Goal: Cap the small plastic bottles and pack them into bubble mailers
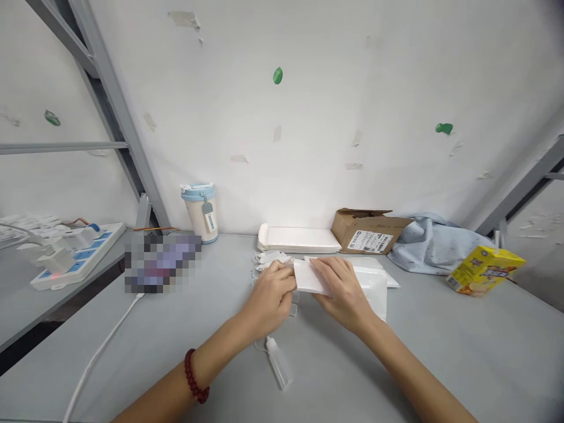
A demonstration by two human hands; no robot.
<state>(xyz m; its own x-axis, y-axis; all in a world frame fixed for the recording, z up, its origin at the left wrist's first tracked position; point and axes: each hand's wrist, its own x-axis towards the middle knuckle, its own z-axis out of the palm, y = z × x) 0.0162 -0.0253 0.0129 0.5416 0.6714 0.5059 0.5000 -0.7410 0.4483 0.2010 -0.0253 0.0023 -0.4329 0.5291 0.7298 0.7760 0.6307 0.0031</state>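
Observation:
A white padded envelope (308,277) is held up off the table between my two hands. My right hand (346,294) is closed around it, fingers over the top and thumb beneath. My left hand (274,296) has its fingers curled in at the envelope's left end; the fingertips are partly hidden there. Several small white items with thin loops (267,258) lie behind my left hand. On the table in front of me rests a small translucent squeeze bottle (279,364) with a thin cord at its top. White plastic packaging (376,291) lies beyond my right hand.
Against the wall are a stack of white envelopes (302,239), an opened cardboard box (372,232) and a light blue cloth (436,244). A yellow drink carton (484,270) stands right. Left are a lidded cup (200,214), a blurred-out phone with cable (103,352), and a power strip (83,258).

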